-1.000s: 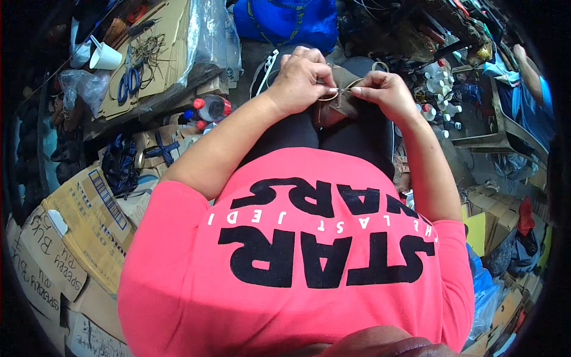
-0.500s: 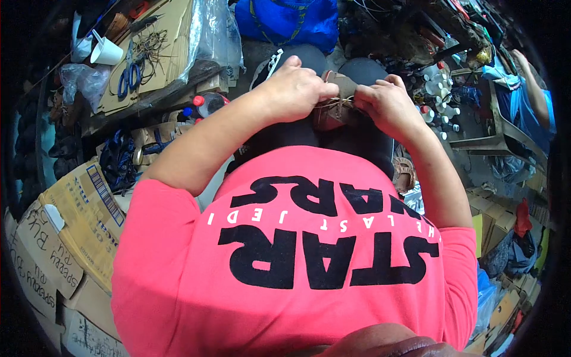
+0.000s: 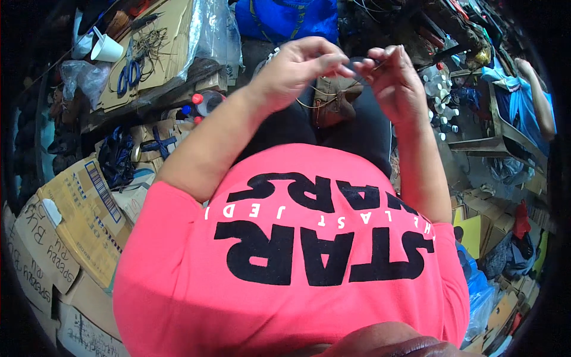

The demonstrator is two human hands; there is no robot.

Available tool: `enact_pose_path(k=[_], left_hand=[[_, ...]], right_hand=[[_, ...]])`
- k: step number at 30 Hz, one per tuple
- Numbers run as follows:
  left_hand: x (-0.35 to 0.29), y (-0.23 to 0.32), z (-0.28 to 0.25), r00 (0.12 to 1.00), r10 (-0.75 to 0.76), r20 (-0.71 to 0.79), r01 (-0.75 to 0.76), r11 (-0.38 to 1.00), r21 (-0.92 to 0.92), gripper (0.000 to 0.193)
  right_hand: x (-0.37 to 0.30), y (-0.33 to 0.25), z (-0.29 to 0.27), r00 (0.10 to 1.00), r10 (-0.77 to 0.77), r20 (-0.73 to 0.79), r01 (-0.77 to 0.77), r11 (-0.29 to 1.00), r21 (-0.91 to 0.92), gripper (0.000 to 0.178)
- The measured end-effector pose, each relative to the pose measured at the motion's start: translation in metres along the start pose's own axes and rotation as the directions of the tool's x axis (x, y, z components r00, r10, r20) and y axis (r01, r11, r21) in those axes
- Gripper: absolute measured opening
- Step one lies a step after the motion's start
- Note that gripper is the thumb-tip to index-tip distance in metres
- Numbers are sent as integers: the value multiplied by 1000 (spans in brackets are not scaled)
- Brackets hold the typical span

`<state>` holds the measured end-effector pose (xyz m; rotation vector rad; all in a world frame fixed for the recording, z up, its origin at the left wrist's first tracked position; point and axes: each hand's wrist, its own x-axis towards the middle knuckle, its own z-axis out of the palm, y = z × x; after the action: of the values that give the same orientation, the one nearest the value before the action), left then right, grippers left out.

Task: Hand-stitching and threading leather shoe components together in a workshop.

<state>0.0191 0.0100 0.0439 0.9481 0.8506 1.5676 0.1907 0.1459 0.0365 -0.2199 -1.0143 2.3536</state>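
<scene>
Brown lace-up shoe on my lap, 12 o'clock; lace attached but looping loose, no finished bow visible, looks part-done. Beyond: left hand 12, right hand 1, fingers bunched narrow; can't tell if pinching lace.

Forearms reach forward, left hand and right hand near each other, fingers bent.

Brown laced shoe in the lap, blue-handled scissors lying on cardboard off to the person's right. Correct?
Wrong side: the head view shows the blue-handled scissors on cardboard to the person's left. The brown laced shoe is in the lap.
</scene>
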Motion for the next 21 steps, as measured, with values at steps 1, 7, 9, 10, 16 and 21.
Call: enact_pose_path(k=[1, 7, 9, 10, 16, 21], left_hand=[[2, -3, 13, 998, -69, -2, 66, 968, -241, 12], [-41, 28, -86, 931, 2, -366, -22, 998, -51, 7], [-70, 74, -148, 732, 122, -670, -127, 991, 42, 13], [-96, 90, -181, 951, 170, -258, -191, 980, -61, 12], [-16, 41, -89, 978, -89, -189, 200, 664, 720, 29], [53, -3, -39, 865, -430, 257, -186, 202, 962, 55]], right_hand=[[2, 1, 6, 997, 60, 43, -64, 993, 95, 24], [-39, -65, -55, 904, -152, -399, 36, 958, -283, 13], [-79, -124, -119, 644, -387, -660, 10, 867, -499, 10], [-95, -124, -129, 689, -349, -635, -18, 868, -497, 11], [-39, -80, -53, 895, 134, -426, -442, 391, -807, 38], [23, -33, -24, 838, 532, -120, -185, 71, -980, 43]])
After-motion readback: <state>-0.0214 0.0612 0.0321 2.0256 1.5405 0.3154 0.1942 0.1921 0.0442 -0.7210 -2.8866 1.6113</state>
